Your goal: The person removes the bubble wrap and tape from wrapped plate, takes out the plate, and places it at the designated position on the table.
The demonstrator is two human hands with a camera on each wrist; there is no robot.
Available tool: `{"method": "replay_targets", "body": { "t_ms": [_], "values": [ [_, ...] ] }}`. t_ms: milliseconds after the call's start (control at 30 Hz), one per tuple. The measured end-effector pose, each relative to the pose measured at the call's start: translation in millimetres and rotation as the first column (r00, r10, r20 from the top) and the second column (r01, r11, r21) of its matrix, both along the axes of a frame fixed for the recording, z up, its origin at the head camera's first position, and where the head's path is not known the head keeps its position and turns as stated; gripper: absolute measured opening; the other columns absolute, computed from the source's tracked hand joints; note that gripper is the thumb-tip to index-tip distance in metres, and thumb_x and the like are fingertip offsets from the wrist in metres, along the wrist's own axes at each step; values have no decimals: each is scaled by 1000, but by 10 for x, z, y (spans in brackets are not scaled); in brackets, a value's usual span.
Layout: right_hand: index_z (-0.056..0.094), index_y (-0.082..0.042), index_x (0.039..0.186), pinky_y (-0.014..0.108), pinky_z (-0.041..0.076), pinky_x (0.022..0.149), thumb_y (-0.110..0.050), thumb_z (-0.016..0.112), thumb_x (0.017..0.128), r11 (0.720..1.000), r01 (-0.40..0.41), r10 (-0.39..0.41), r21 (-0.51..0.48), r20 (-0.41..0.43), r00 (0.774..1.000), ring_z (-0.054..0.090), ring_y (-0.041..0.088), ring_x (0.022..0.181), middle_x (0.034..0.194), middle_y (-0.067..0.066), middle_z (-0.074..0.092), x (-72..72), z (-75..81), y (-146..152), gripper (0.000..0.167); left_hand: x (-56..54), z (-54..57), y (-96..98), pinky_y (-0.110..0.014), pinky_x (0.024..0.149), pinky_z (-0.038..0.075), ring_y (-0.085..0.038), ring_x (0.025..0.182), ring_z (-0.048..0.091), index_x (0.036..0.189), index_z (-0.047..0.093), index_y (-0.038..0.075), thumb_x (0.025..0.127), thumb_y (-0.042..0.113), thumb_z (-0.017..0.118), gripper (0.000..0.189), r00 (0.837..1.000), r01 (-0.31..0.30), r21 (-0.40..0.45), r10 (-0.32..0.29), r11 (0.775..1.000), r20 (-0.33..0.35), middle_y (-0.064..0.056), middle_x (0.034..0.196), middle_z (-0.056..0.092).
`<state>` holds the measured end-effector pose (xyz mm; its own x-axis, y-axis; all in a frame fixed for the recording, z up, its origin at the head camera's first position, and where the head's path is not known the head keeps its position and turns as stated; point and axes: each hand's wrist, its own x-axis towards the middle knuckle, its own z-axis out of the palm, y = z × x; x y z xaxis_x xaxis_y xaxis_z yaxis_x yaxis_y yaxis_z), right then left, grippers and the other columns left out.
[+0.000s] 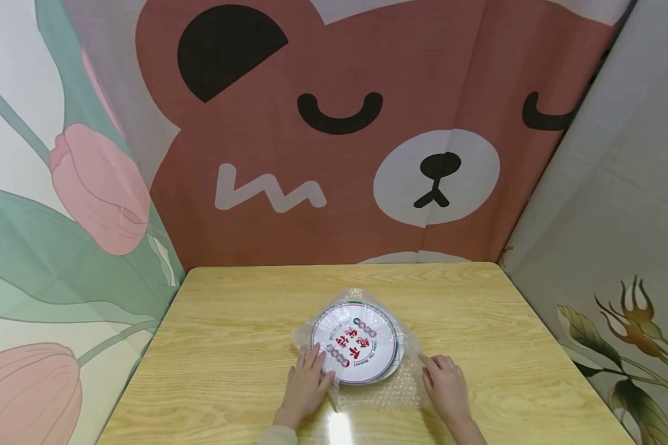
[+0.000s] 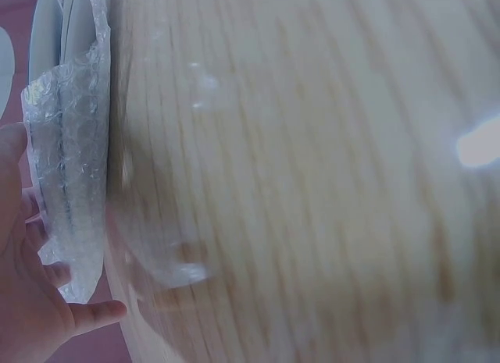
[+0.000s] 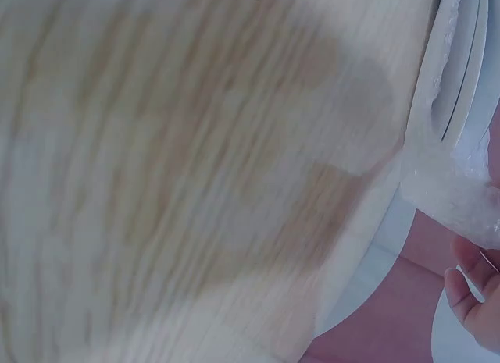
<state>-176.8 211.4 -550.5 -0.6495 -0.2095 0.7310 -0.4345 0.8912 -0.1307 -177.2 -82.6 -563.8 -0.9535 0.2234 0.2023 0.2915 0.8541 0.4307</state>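
Observation:
A small stack of round white plates (image 1: 375,364) lies on a sheet of bubble wrap (image 1: 395,389) on the table. The top plate has red characters and a ring of small printed pictures. My left hand (image 1: 305,383) rests at the stack's left edge, fingers extended over the rim and the wrap. In the left wrist view the bubble wrap (image 2: 66,160) folds up round the plates' edges. On the other side, my right hand (image 1: 446,386) pinches the right edge of the wrap by its fingertips. Its fingers (image 3: 469,261) show beside the wrap in the right wrist view, partly cut off.
The wood-grain table (image 1: 228,321) extends round the wrapped plates. A curtain (image 1: 256,235) with a bear print hangs behind its far edge. Flowered cloth (image 1: 28,259) covers the left side, and another patterned cloth (image 1: 601,247) hangs at the right.

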Motion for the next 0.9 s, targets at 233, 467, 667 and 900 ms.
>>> {"method": "replay_targets", "body": {
  "t_ms": [233, 467, 667, 900],
  "values": [
    [69, -4, 76, 36, 41, 47, -1, 68, 59, 1000, 9, -9, 24, -1, 1000, 52, 21, 60, 68, 6, 56, 10, -27, 58, 17, 1, 18, -6, -65, 85, 32, -41, 127, 21, 125, 48, 0, 90, 38, 45, 52, 1000, -1, 2, 1, 1000, 1, -15, 138, 35],
    [67, -5, 72, 37, 41, 45, -4, 67, 59, 999, 23, -24, 43, 26, 999, 53, 23, 59, 66, 6, 56, 36, -76, 87, 13, -4, 14, -8, -65, 86, 31, -40, 128, 20, 126, 47, 0, 91, 40, 44, 53, 1000, 0, 6, 0, 1000, 13, -14, 138, 34],
    [65, -6, 70, 36, 40, 46, -7, 71, 59, 995, 57, -63, 77, 90, 994, 52, 22, 60, 65, 4, 54, 79, -102, 95, 12, -5, 9, -7, -65, 86, 31, -40, 128, 19, 127, 47, 0, 91, 40, 43, 54, 1000, -3, 4, 3, 1000, 24, -14, 139, 33],
    [65, -7, 69, 36, 40, 45, -9, 75, 60, 992, 94, -110, 86, 210, 971, 53, 22, 61, 65, 3, 54, 108, -103, 113, 13, 6, 14, -6, -65, 87, 30, -40, 129, 19, 127, 47, 0, 91, 40, 43, 54, 1000, -1, 10, 1, 1000, 27, -14, 139, 33]
  ]
}}
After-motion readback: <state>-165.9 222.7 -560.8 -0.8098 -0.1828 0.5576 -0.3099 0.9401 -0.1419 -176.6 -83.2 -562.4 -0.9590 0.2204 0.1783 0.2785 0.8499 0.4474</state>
